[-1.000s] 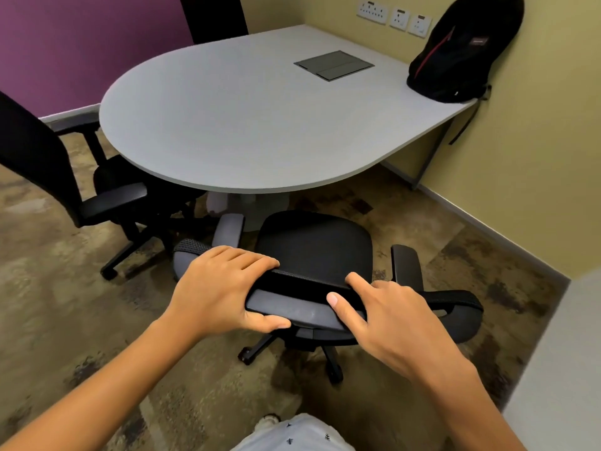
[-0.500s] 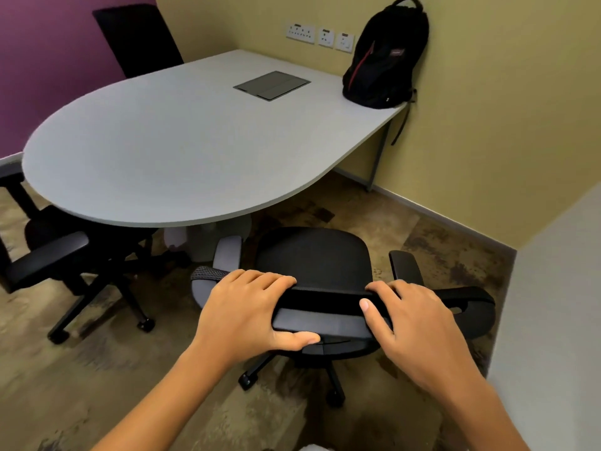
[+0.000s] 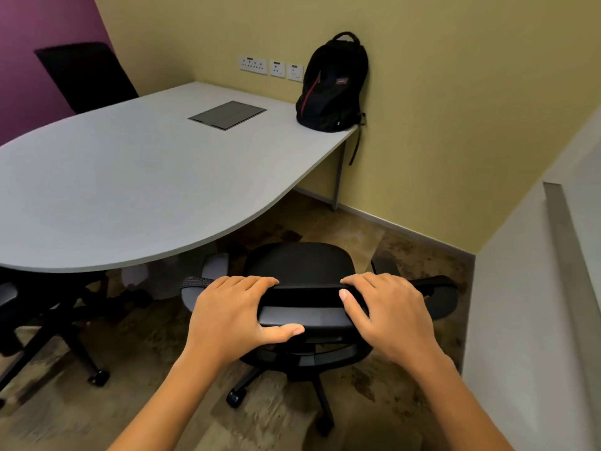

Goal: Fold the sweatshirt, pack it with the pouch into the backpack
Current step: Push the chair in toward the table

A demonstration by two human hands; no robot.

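Both the left hand (image 3: 232,315) and right hand (image 3: 390,315) grip the chair backrest (image 3: 305,292) (backpack (image 3: 333,84) upright on table (image 3: 130,177)).

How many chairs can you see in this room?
3. The near chair, its backrest gripped by the left hand and right hand; the left chair, partly under the table; the far chair by the purple wall. Others may be hidden.

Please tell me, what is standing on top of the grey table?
In view, a black backpack, upright at the far right corner against the yellow wall, and a dark panel set flush in the table. The backpack's contents are hidden.
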